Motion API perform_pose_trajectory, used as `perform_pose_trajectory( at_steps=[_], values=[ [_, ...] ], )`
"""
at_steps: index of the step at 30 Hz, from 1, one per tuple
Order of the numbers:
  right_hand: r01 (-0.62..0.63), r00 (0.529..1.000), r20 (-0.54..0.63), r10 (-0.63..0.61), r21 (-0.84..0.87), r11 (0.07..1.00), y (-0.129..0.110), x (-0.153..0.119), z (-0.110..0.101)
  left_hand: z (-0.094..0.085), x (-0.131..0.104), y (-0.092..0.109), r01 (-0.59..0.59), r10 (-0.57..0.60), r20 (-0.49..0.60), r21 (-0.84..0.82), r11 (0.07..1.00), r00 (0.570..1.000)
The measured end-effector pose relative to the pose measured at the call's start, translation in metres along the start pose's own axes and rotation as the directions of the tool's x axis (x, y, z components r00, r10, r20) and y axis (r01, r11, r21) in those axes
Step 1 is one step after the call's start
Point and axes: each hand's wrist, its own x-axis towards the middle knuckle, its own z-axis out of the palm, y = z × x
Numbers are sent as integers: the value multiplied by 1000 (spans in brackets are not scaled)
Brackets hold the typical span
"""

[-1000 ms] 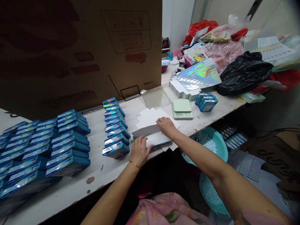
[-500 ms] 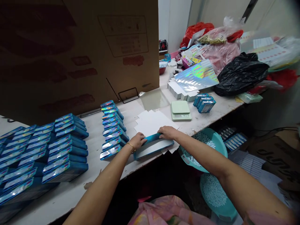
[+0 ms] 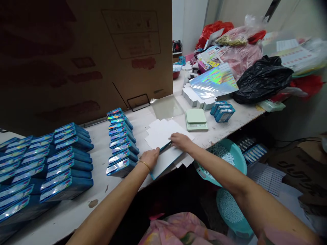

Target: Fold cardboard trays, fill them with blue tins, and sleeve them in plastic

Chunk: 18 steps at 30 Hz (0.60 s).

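Note:
A cardboard box blank (image 3: 167, 160), white inside with blue edges, lies partly folded at the table's front edge, tilted up to the right. My left hand (image 3: 150, 158) grips its left end, fingers closed over the folded edge. At the far right end of the same fold, my right hand (image 3: 180, 141) pinches the card. Just behind my hands lie white flat blanks (image 3: 163, 131) with stepped edges. Left of my left hand stands a row of blue boxes (image 3: 122, 144) with shiny tops. The undersides of my fingers are hidden.
A pale green scale (image 3: 196, 119) sits to the right, near a few blue boxes (image 3: 222, 111). Turquoise basins (image 3: 241, 160) of small white pieces stand below the table edge. A large carton (image 3: 89, 68) walls off the back left; more blue boxes (image 3: 68, 170) fill the left.
The blank has turned, its left end nearer me and its right end farther away. Its blue side strip is now mostly hidden. My right hand has shifted slightly left and away from me.

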Motion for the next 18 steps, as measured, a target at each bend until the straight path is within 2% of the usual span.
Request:
perform_pose_trajectory(
  at_steps=[1,3,4,5,6,9,11,12,14,15,16,18],
  values=[
    [-80,987,-131,90,74,994,3,-7,-3,0,-6,0,28,-28,-14,-8,1000,1000],
    [-212,891,-335,307,290,933,1,-22,-1,4,-17,2,105,-109,-66,-70,992,992],
    [-243,842,-365,396,399,884,-4,-28,5,6,-22,4,149,-161,-93,-124,981,983],
    [-252,827,-345,443,478,842,-12,-31,12,10,-25,7,193,-216,-112,-188,963,970],
    [-249,840,-297,453,532,809,-21,-32,22,13,-28,11,231,-267,-119,-255,939,956],
    [-242,918,-120,378,587,773,-54,-23,49,23,-31,24,300,-372,-108,-409,862,922],
    [-261,936,-50,349,568,781,-72,-14,55,27,-39,29,290,-396,-126,-491,822,910],
    [-259,937,-58,345,549,795,-78,-11,54,28,-46,31,256,-394,-161,-533,807,905],
    [-189,941,-148,306,519,833,-88,-3,44,28,-68,27,127,-370,-281,-619,775,885],
    [-127,941,-206,270,525,842,-93,2,37,29,-80,22,52,-376,-361,-659,750,853],
    [-62,937,-254,239,553,831,-99,9,31,29,-92,14,-7,-421,-443,-695,719,792],
    [13,932,-271,241,690,724,-116,27,24,32,-109,-13,-68,-592,-541,-770,635,597]
  ],
)
